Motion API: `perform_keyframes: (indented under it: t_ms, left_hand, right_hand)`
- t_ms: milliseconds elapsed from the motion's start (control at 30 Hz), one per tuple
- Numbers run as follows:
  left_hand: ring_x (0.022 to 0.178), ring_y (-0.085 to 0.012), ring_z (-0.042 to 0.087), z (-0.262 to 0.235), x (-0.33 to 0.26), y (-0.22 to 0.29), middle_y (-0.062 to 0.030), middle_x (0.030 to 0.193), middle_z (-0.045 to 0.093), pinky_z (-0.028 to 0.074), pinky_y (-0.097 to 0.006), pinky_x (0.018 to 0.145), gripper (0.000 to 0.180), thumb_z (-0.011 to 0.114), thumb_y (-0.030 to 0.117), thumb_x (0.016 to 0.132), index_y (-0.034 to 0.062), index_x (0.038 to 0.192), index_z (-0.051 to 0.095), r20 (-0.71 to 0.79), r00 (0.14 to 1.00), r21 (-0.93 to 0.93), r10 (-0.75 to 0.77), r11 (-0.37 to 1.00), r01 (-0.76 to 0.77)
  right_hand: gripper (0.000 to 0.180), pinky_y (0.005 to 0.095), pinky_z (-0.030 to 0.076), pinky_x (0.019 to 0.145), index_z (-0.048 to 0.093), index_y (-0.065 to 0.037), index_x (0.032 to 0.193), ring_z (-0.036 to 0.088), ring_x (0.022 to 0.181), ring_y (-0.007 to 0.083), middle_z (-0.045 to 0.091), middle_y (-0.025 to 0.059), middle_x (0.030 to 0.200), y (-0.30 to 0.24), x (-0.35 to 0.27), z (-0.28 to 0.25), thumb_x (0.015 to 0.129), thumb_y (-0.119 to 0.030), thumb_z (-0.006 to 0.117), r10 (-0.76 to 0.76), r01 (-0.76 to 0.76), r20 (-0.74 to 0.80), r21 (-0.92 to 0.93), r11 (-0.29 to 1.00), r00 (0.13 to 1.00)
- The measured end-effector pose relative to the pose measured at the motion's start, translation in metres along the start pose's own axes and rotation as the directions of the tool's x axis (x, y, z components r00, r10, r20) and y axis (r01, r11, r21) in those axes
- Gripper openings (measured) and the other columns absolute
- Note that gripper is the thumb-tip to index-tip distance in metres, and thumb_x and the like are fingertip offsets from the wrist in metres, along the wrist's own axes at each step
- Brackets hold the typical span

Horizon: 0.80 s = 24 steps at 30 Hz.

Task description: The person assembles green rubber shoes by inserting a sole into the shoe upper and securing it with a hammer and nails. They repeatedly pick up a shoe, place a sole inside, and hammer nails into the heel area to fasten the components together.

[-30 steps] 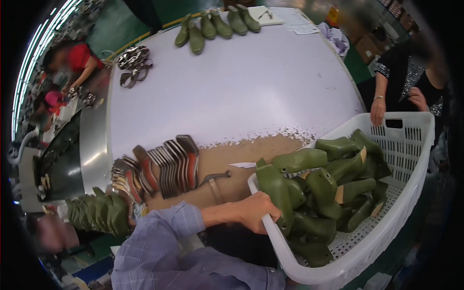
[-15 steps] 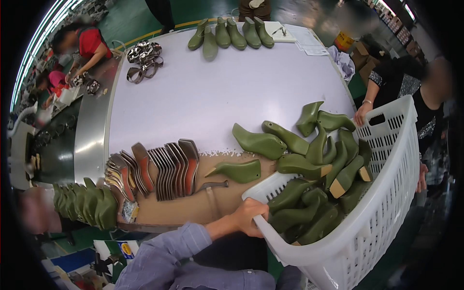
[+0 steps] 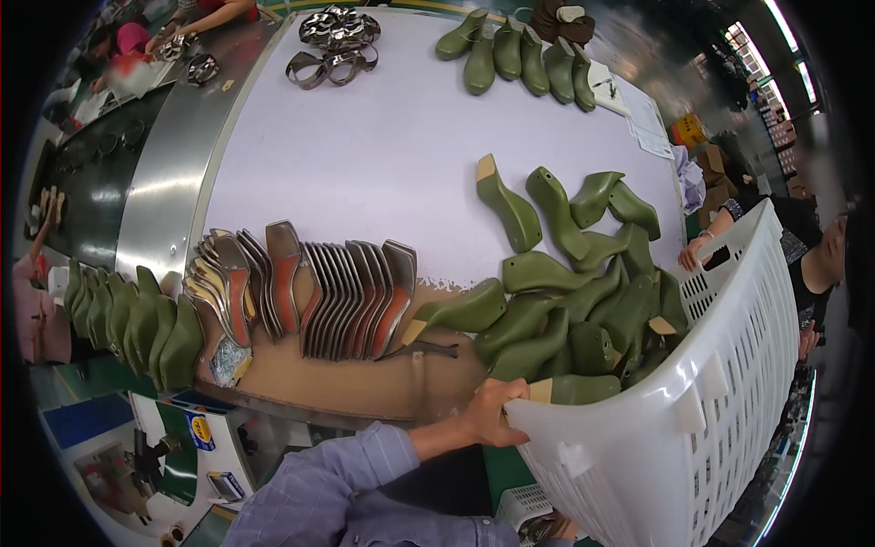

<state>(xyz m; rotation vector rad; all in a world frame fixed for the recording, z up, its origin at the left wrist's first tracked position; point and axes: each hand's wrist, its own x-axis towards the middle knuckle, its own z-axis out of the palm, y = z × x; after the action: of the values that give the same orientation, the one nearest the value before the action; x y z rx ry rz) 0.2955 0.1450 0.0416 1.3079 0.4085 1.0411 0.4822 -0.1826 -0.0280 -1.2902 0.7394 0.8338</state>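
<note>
A white plastic laundry-type basket (image 3: 629, 438) is tilted over the table's near right side, its open mouth toward the tabletop. My left hand (image 3: 497, 412) is closed around its near rim. Low in the picture, part of my right hand (image 3: 563, 527) shows beside the basket's underside, its fingers mostly hidden. Green shoe lasts (image 3: 547, 273) lie heaped at the mouth and spread over the table, some with tan ends. Across from me, another person's hand (image 3: 697, 251) holds the basket's far end.
Metal sole-shaped plates (image 3: 342, 296) stand in a row on brown board. More green lasts (image 3: 137, 319) line up at the left. Upright lasts (image 3: 519, 55) and shiny metal rings (image 3: 337, 46) sit at the white table's (image 3: 365, 155) far edge. A steel counter (image 3: 173, 173) adjoins it.
The basket has tipped further, and more lasts have slid out of it onto the table. My left hand still grips the rim. Part of my right hand has come into view; the whole view has shifted.
</note>
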Motion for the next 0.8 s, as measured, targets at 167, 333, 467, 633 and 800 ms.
perform_keyframes:
  t_ms: [167,333,467,633,800]
  left_hand:
    - [0.058,-0.0239,0.064,-0.019,0.017,-0.005,-0.0082,0.070,0.061,0.050,-0.032,0.056,0.035,0.083,0.015,0.062,0.0037,0.083,0.057,-0.115,0.991,0.099,0.062,0.994,-0.051]
    - [0.060,-0.0234,0.064,0.001,0.009,-0.016,-0.0081,0.071,0.059,0.049,-0.032,0.059,0.037,0.084,0.018,0.064,0.0027,0.084,0.056,-0.137,0.989,-0.019,-0.057,0.998,0.055]
    - [0.054,-0.0201,0.060,0.009,0.006,-0.015,-0.0070,0.066,0.060,0.044,-0.031,0.051,0.033,0.084,0.015,0.075,0.0052,0.081,0.053,-0.062,0.998,-0.082,-0.006,0.997,0.001]
    - [0.056,-0.0242,0.060,0.018,0.004,-0.009,-0.0086,0.069,0.060,0.046,-0.034,0.054,0.039,0.086,0.017,0.067,0.0050,0.081,0.052,-0.011,0.999,-0.117,-0.047,0.992,0.045]
    - [0.058,-0.0288,0.065,0.046,0.007,-0.003,-0.0107,0.069,0.063,0.049,-0.034,0.055,0.044,0.090,0.028,0.067,0.0044,0.082,0.056,0.047,0.999,-0.117,0.022,0.993,-0.016]
  right_hand:
    - [0.059,0.0492,0.052,0.091,0.052,-0.006,0.136,0.065,0.106,0.0319,0.066,0.0171,0.121,-0.008,-0.002,-0.014,0.102,-0.055,0.049,0.003,-0.002,-0.048,0.007,1.000,0.999]
    - [0.059,0.0492,0.052,0.090,0.052,-0.006,0.137,0.065,0.106,0.0320,0.066,0.0171,0.121,-0.009,-0.004,-0.011,0.103,-0.055,0.048,0.001,-0.001,-0.070,0.011,1.000,0.998]
    - [0.059,0.0492,0.052,0.090,0.051,-0.006,0.137,0.065,0.105,0.0320,0.065,0.0171,0.122,-0.004,-0.006,-0.011,0.103,-0.055,0.048,0.009,-0.009,-0.078,0.000,1.000,0.997]
    - [0.059,0.0492,0.052,0.090,0.050,-0.007,0.138,0.064,0.105,0.0321,0.065,0.0172,0.122,-0.005,-0.010,-0.017,0.103,-0.055,0.047,0.017,-0.017,-0.079,0.003,1.000,0.997]
    - [0.060,0.0492,0.052,0.089,0.049,-0.007,0.139,0.064,0.104,0.0322,0.065,0.0172,0.122,-0.005,-0.014,-0.024,0.103,-0.055,0.047,0.011,-0.008,-0.072,0.040,0.999,0.997]
